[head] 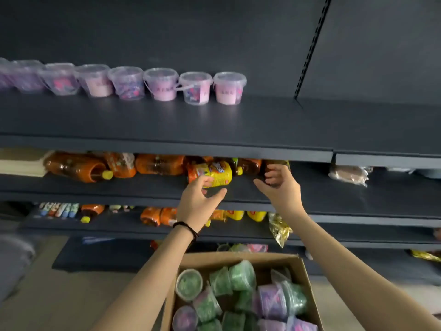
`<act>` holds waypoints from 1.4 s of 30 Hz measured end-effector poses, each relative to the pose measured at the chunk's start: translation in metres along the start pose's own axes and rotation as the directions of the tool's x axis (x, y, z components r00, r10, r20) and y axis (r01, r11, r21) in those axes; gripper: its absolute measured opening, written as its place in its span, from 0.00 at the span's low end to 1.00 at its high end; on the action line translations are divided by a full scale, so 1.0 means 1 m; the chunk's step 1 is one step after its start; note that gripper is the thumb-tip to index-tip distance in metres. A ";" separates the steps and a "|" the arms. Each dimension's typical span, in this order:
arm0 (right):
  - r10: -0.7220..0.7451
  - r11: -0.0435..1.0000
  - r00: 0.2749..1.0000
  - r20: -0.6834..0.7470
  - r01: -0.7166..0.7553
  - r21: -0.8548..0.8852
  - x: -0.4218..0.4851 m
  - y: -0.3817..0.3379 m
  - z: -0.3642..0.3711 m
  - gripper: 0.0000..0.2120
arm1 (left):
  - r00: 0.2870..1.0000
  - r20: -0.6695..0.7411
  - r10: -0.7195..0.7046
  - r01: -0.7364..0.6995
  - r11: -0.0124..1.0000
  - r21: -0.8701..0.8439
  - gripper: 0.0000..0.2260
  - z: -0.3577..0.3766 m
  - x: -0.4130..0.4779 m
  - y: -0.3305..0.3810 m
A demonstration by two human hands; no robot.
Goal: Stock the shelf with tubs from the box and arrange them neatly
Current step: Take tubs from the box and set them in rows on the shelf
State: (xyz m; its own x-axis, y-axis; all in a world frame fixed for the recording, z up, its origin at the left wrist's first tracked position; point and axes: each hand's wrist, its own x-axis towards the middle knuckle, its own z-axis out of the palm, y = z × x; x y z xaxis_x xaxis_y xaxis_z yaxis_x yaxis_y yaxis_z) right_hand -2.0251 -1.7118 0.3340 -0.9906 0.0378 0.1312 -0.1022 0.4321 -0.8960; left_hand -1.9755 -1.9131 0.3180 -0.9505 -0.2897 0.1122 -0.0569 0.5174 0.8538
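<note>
A row of several clear lidded tubs (230,88) with pink and purple contents stands along the back of the top dark shelf (238,125). Below, an open cardboard box (307,278) holds several green tubs (242,274) and purple tubs (270,301) lying jumbled. My left hand (200,199) and my right hand (279,185) hover side by side in front of the second shelf, above the box. Both have loosely curled fingers and hold nothing. My left hand's fingers overlap a yellow-labelled bottle (218,174) lying on that shelf.
Orange and brown drink bottles (78,167) lie across the second shelf, with more bottles and snack packs (279,228) on the shelf below. A shelf upright (310,48) divides the bays. The top shelf is bare right of the last tub.
</note>
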 end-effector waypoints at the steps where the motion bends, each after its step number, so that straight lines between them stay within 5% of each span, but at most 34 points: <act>1: 0.043 0.999 0.998 0.045 -0.042 -0.032 -0.010 0.017 0.001 0.25 | 0.999 0.024 -0.048 0.047 0.999 0.027 0.19 0.009 -0.011 -0.012; 5: 0.220 0.969 0.960 0.175 -0.194 -0.157 -0.046 0.089 0.012 0.28 | 0.960 0.129 -0.249 0.231 0.963 0.141 0.25 0.043 -0.051 -0.071; 13: 0.590 0.804 0.754 0.289 -0.517 -0.293 -0.114 0.235 0.061 0.28 | 0.786 0.224 -0.576 0.494 0.803 0.332 0.33 0.111 -0.129 -0.212; 15: 0.671 0.741 0.680 0.294 -0.611 -0.279 -0.126 0.275 0.086 0.29 | 0.756 0.260 -0.601 0.505 0.788 0.352 0.35 0.129 -0.138 -0.245; 20: 0.829 0.510 0.496 0.258 -0.860 0.015 -0.152 0.398 0.156 0.50 | 0.713 0.349 -0.608 0.567 0.793 0.224 0.43 0.187 -0.126 -0.309; 23: 0.874 0.444 0.469 0.123 -0.876 0.185 -0.140 0.374 0.175 0.49 | 0.733 0.356 -0.579 0.556 0.812 0.175 0.43 0.221 -0.100 -0.342; 28: 0.906 0.417 0.423 -0.024 -0.881 0.226 -0.123 0.397 0.206 0.56 | 0.732 0.415 -0.541 0.496 0.840 0.220 0.48 0.256 -0.074 -0.387; 36: 0.920 0.382 0.363 -0.146 -0.914 0.134 -0.112 0.418 0.232 0.49 | 0.681 0.604 -0.415 0.120 0.876 0.467 0.53 0.279 -0.057 -0.423; 39: 0.909 0.398 0.370 -0.193 -0.907 0.139 -0.114 0.422 0.233 0.44 | 0.702 0.608 -0.370 0.025 0.866 0.499 0.51 0.284 -0.055 -0.426; 42: 0.876 0.456 0.417 -0.242 -0.880 0.132 -0.119 0.417 0.230 0.44 | 0.756 0.555 -0.347 0.099 0.899 0.427 0.48 0.275 -0.057 -0.423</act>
State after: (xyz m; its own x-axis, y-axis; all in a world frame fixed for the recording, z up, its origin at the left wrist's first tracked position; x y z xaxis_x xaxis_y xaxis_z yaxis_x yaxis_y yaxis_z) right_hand -1.9707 -1.7433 -0.1530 -0.4809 0.6121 -0.6278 0.8134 0.0443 -0.5799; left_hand -1.9815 -1.8939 -0.1895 -0.8686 0.0480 -0.4931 -0.2755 0.7804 0.5613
